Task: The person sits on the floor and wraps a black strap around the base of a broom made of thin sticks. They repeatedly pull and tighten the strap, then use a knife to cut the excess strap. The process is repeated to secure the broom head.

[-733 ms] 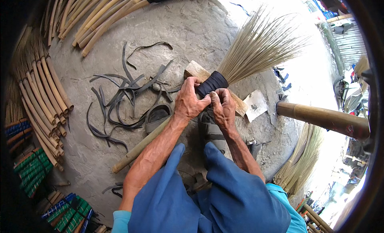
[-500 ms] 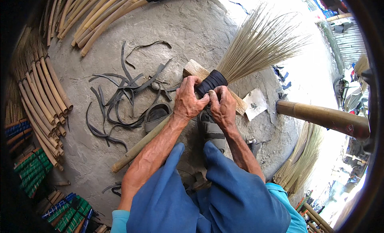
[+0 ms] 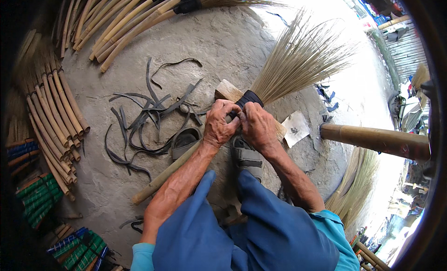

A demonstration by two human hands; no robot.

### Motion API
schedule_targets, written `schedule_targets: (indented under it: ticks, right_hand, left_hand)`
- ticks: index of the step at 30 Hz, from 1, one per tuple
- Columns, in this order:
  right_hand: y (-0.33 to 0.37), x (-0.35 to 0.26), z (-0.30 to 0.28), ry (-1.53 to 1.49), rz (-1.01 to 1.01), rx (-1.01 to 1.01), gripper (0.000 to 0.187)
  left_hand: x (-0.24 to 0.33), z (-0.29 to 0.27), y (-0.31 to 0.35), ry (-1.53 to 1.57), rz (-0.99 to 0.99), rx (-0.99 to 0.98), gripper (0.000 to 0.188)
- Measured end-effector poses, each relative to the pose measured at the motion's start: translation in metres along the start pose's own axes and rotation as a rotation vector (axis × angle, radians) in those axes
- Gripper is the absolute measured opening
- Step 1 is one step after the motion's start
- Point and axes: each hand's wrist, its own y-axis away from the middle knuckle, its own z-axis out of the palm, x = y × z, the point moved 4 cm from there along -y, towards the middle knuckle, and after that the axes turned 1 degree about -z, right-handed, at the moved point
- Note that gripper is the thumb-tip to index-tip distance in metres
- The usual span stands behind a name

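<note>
A grass broom (image 3: 298, 61) lies slanting ahead of me, its bristles fanned toward the far right. Its bamboo handle (image 3: 160, 179) runs back under my left forearm. Black strip binding (image 3: 250, 98) wraps the neck, which rests over a wooden block (image 3: 229, 90). My left hand (image 3: 220, 124) is closed around the neck just below the binding. Right beside it, my right hand (image 3: 257, 125) has its fingers curled in a pinch at the binding. The strip's end is hidden by the fingers.
Loose black strips (image 3: 144, 117) lie tangled on the ground at left, near a sandal (image 3: 187, 140). Bamboo-handled brooms (image 3: 56, 112) are stacked at far left, others (image 3: 125, 29) at the top. A bamboo post (image 3: 372, 139), white paper (image 3: 295, 128) and grass bundles (image 3: 356, 178) are on the right.
My right hand has turned over, knuckles up, and covers more of the binding. My left hand has shifted slightly down, still at the neck. The view has moved a little.
</note>
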Motion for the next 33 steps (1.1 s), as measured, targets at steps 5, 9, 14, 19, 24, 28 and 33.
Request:
schedule_targets:
  ticks: [5,9,14,19,24,28,33]
  right_hand:
    - [-0.011,0.011,-0.004,-0.125,0.119,-0.079,0.032]
    - [-0.006,0.014,-0.003,-0.295,0.104,-0.092,0.03]
    - [0.042,0.05,-0.013,-0.383,0.012,0.081,0.027]
    - [0.156,0.17,-0.059,-0.088,0.439,0.283,0.025]
    - [0.308,0.227,-0.063,0.121,0.76,0.153,0.028]
    - [0.384,0.196,-0.023,0.07,0.779,-0.024,0.03]
    - [0.406,0.178,-0.007,0.057,0.833,0.011,0.048]
  left_hand:
    - [-0.006,0.0,0.0,0.111,-0.075,-0.018,0.025]
    - [-0.007,0.001,-0.003,0.09,0.017,0.027,0.023]
    - [-0.01,0.004,0.0,0.125,-0.073,-0.057,0.019]
    - [-0.006,0.003,0.0,0.071,-0.104,-0.074,0.016]
    - [-0.003,0.006,0.0,0.043,-0.129,-0.022,0.015]
    - [0.001,0.005,-0.002,-0.03,-0.068,-0.011,0.015]
    - [0.005,0.003,-0.002,-0.028,-0.083,0.008,0.016]
